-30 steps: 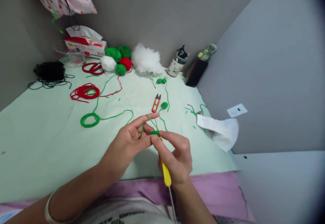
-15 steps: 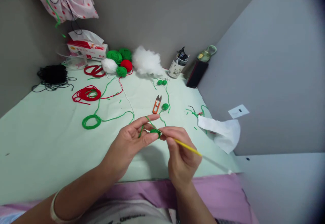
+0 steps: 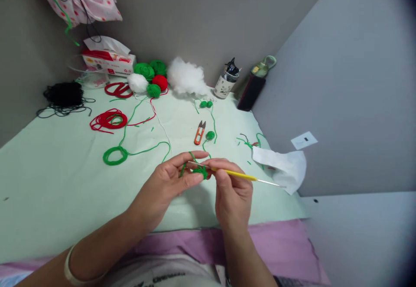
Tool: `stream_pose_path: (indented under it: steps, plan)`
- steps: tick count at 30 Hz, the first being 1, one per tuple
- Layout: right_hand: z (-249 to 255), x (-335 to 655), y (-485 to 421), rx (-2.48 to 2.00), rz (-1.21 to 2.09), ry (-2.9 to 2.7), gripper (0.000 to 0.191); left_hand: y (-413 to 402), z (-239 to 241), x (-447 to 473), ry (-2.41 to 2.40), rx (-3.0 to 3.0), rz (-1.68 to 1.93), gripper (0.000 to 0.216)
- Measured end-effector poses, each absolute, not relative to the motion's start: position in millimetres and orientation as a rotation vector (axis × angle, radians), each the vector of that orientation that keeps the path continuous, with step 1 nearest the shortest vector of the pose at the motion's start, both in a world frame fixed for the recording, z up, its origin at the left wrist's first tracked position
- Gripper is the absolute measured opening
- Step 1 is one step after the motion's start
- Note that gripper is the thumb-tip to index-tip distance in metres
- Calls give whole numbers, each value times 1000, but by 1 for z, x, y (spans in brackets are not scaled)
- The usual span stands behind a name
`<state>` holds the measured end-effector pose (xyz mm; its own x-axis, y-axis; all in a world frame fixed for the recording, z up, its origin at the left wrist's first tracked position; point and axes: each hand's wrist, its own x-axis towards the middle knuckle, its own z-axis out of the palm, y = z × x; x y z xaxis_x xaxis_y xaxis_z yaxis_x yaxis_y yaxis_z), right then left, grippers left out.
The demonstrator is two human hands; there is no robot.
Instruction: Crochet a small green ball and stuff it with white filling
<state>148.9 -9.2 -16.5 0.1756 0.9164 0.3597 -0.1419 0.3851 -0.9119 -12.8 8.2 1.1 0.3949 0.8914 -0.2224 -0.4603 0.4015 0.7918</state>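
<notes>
Between thumb and fingers, my left hand pinches a small green crochet piece. Green yarn runs over its raised index finger and down across the table to a loose green yarn coil. My right hand grips a crochet hook by its yellow handle. The hook's metal tip lies just above the green piece, near the yarn; whether it has caught a strand I cannot tell. Beyond the hands lie orange thread snips and a small green crocheted ball with a yarn tail.
Yarn balls, white stuffing, a tissue box, a pen cup and a bottle line the back. Red scissors, red yarn and black yarn lie left. White paper lies right.
My right hand has turned the crochet hook from a steep slant to nearly level, its tip now further left above the green piece. My left hand keeps its hold.
</notes>
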Motion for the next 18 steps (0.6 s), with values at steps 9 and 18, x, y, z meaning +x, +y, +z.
stream_pose_path:
  steps: [9,18]
  plan:
    - [-13,153,-4,-853,966,-1092,16,8,-3,-15,805,844,935,30]
    - [-17,150,-6,-853,979,-1167,12,8,4,-13,720,799,924,26]
